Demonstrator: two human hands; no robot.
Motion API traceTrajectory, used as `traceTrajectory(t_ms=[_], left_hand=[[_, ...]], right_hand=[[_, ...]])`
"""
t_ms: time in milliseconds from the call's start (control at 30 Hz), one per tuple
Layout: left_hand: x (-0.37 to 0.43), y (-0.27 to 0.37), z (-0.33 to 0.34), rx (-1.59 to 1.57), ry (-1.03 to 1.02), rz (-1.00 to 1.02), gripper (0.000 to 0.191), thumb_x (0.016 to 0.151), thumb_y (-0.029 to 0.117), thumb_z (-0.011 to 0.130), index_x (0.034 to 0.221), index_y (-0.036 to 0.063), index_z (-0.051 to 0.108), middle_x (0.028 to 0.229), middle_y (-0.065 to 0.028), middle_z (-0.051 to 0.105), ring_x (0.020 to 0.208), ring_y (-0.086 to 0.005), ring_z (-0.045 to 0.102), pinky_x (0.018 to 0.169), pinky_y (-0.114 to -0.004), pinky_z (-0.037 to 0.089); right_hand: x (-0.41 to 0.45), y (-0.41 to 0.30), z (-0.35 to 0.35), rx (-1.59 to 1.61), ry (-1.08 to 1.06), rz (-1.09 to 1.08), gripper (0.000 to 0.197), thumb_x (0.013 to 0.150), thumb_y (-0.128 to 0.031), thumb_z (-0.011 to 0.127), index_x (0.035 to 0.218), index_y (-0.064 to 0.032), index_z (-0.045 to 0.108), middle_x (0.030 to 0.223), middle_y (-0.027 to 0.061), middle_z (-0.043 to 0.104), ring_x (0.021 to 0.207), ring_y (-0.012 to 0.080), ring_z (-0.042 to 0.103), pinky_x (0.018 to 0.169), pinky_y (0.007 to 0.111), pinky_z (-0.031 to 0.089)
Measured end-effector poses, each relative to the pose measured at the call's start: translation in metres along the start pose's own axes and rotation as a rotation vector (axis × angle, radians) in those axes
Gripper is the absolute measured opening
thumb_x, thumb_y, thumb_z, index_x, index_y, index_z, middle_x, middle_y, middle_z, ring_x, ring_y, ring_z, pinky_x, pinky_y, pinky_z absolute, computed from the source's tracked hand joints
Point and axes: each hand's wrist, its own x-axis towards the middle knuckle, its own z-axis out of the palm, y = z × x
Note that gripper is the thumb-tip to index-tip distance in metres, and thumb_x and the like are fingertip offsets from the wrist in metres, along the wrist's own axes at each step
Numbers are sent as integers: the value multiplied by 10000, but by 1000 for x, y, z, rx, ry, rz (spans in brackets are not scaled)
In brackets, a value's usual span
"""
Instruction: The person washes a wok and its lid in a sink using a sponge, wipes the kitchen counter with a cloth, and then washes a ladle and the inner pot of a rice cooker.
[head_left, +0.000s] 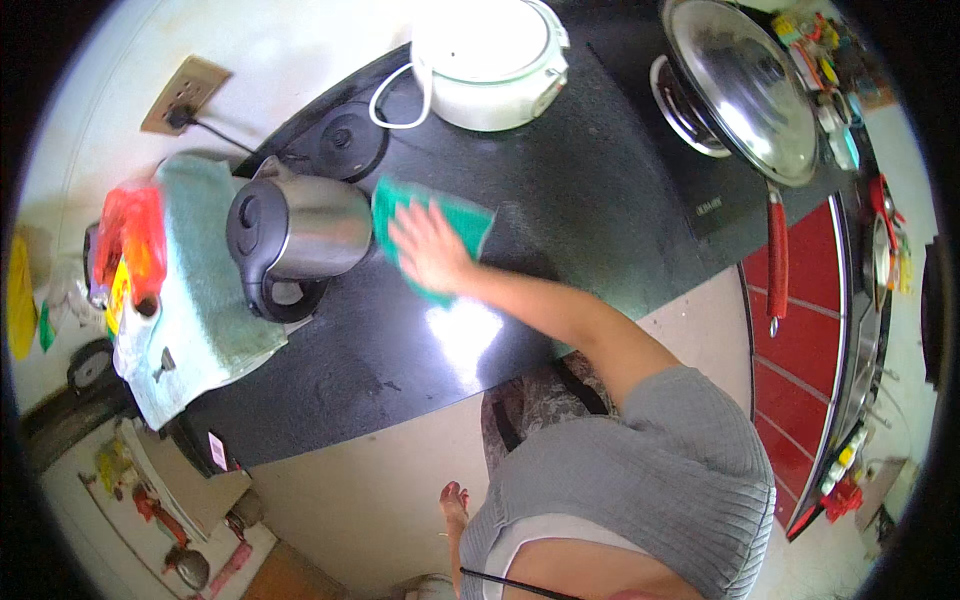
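Observation:
My right hand (431, 247) holds a green cloth (474, 219) down against the black countertop (360, 322), palm down with its fingers spread over it. Just left of the cloth is a steel electric kettle (326, 225) with a black lid and handle. Its round black base (349, 146) sits behind it, near the wall. Low beside my body, my left hand (454, 499) is small in view; whether it holds anything is unclear. A white rice cooker (491, 90) with a raised carrying handle stands at the back of the counter.
A pale green towel (202, 277) lies under colourful bags (135, 240) at the left. At the right, a lidded pan (742, 90) extends its red handle (778, 262) past the counter's front edge. A black cord runs to the wall socket (184, 94).

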Motion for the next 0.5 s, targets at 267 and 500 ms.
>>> traceTrajectory(t_ms=[267,500], left_hand=[[35,65,-5,130,-107,2,268,812,168,579,1046,62,501,740,-29,550,567,-133,542,442,-223,415],[34,91,18,207,-138,153,277,801,153,601,1041,46,517,708,-25,549,569,-133,554,462,-211,423]], right_hand=[[-154,153,-80,120,-247,-127,545,718,-326,585,1244,-273,450,1324,33,385,1243,278,301,1053,494,165],[-128,159,-64,-271,36,488,352,824,-229,439,1154,-141,524,1241,108,453,1172,315,375,983,496,260]])
